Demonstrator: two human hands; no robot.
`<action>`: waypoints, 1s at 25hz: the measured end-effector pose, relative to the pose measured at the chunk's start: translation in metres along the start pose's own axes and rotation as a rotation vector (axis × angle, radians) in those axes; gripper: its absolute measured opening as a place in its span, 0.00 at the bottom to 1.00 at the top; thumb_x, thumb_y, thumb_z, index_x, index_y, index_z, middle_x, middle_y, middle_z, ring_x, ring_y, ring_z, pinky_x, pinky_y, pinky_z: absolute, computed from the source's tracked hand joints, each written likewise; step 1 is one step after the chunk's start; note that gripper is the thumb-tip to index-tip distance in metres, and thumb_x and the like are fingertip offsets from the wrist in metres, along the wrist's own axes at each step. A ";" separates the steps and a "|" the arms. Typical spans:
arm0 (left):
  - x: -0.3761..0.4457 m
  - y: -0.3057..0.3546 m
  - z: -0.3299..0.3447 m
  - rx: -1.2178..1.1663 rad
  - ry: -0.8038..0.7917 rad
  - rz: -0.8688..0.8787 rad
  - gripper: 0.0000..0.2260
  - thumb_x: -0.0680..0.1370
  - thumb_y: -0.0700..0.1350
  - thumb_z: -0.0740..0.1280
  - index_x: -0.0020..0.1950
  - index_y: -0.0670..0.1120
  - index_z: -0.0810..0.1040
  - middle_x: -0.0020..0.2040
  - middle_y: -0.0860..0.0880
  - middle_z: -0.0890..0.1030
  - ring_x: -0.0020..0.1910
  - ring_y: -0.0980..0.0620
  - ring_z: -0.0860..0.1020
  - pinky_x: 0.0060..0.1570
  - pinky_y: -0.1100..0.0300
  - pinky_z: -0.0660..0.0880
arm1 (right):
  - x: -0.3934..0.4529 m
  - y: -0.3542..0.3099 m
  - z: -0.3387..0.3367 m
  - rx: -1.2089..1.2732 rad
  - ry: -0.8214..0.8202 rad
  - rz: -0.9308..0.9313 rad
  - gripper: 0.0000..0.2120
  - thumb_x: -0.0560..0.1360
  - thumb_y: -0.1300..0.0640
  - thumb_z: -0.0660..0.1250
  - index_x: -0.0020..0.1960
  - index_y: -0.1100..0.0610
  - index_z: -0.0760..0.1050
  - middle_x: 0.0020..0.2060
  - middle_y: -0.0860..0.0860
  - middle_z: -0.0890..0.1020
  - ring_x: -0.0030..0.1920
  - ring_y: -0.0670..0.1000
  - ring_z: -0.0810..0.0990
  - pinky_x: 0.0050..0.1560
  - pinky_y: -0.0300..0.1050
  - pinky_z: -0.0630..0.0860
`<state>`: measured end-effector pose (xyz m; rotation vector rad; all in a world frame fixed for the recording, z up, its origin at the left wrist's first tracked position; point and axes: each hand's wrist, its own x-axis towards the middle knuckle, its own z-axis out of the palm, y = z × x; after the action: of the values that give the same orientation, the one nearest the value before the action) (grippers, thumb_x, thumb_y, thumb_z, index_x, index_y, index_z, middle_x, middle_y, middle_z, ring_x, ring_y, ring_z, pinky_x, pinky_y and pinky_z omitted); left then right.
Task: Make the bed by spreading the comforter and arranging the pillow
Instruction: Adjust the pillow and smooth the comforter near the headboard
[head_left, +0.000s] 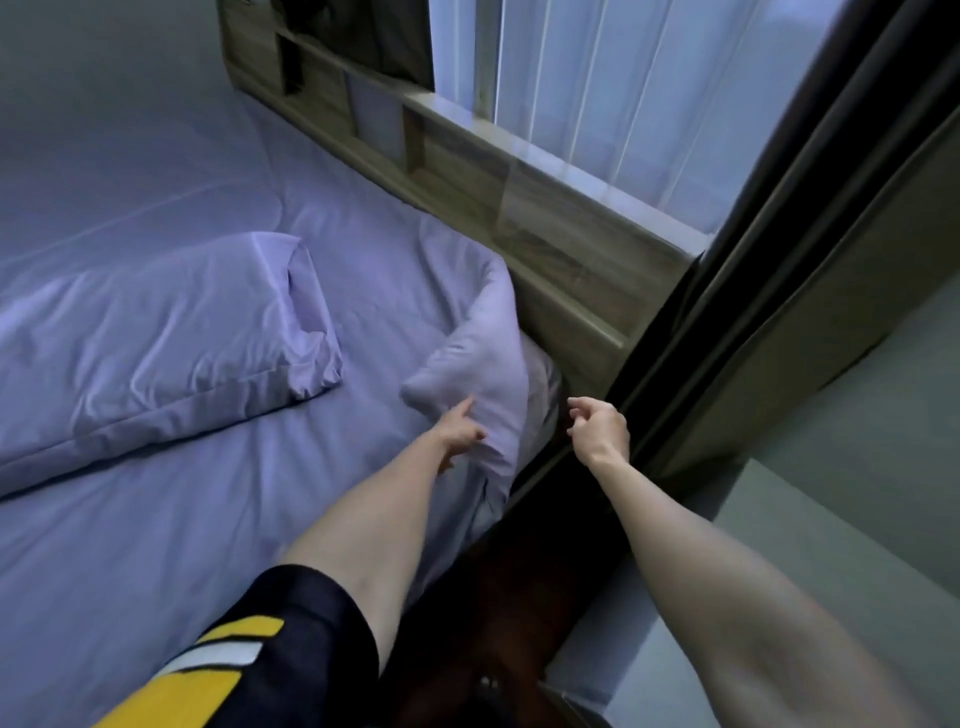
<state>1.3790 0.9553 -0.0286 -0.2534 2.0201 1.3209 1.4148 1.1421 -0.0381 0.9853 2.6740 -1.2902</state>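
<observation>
A lavender comforter covers the bed, and its corner is folded up in a thick hump beside the headboard. My left hand grips this folded corner from below, index finger stretched out along the fabric. My right hand hovers just right of the corner, over the dark gap at the bed's edge. Its fingers are loosely curled and hold nothing. A lavender pillow lies flat on the bed to the left, apart from both hands.
A wooden headboard with open shelves runs along the head of the bed. Behind it hang pale curtains. A dark frame or door edge stands close on the right, with a narrow dark floor gap beside the bed.
</observation>
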 end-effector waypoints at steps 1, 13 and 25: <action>0.003 -0.001 -0.006 0.080 0.037 0.053 0.30 0.80 0.40 0.61 0.79 0.51 0.53 0.73 0.48 0.65 0.68 0.47 0.67 0.65 0.53 0.67 | 0.002 -0.002 -0.004 -0.073 -0.018 -0.021 0.17 0.78 0.59 0.59 0.62 0.50 0.78 0.58 0.53 0.82 0.58 0.57 0.80 0.61 0.47 0.75; 0.086 -0.070 -0.122 0.783 0.160 -0.014 0.32 0.79 0.53 0.62 0.79 0.53 0.51 0.79 0.44 0.50 0.78 0.45 0.50 0.75 0.48 0.54 | 0.068 -0.068 0.069 0.078 -0.254 0.057 0.53 0.68 0.29 0.65 0.79 0.48 0.39 0.79 0.51 0.47 0.77 0.58 0.54 0.74 0.59 0.56; 0.182 -0.037 -0.118 1.088 0.066 0.121 0.32 0.80 0.58 0.57 0.78 0.57 0.43 0.79 0.48 0.37 0.78 0.45 0.39 0.75 0.43 0.43 | 0.161 -0.008 0.052 -0.852 -0.082 -0.095 0.34 0.78 0.58 0.58 0.79 0.50 0.45 0.78 0.55 0.47 0.77 0.60 0.49 0.75 0.55 0.55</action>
<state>1.2112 0.8735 -0.1449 0.3364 2.5162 0.1302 1.2686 1.1879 -0.1106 0.6538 2.7596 -0.0991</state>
